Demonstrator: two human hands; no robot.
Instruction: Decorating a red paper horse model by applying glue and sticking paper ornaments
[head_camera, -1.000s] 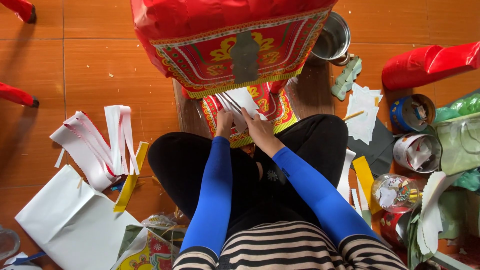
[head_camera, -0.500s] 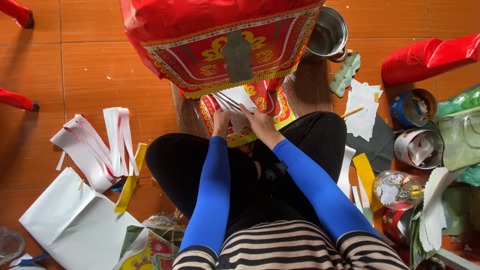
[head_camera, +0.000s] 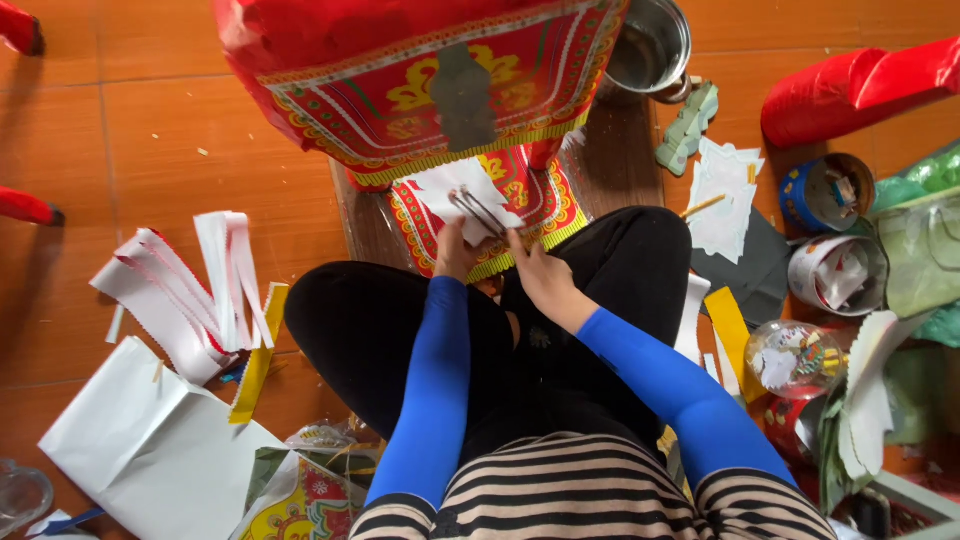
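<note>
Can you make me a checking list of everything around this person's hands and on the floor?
Surface: orange tiled floor, dark wooden board in front.
Work things: white paper piece on red patterned sheet; big red decorated box above.
Clutter: white paper strips, tins, metal pot, scraps.
Hands: left hand and right hand both at the paper; scissors there, holder unclear.
Cables: nothing seen.
Surroundings: red paper shapes.

Right of the seated person's black-trousered knee, a blue-labelled round tin stands above a white-labelled round tin; a red-labelled can lies lower.
</note>
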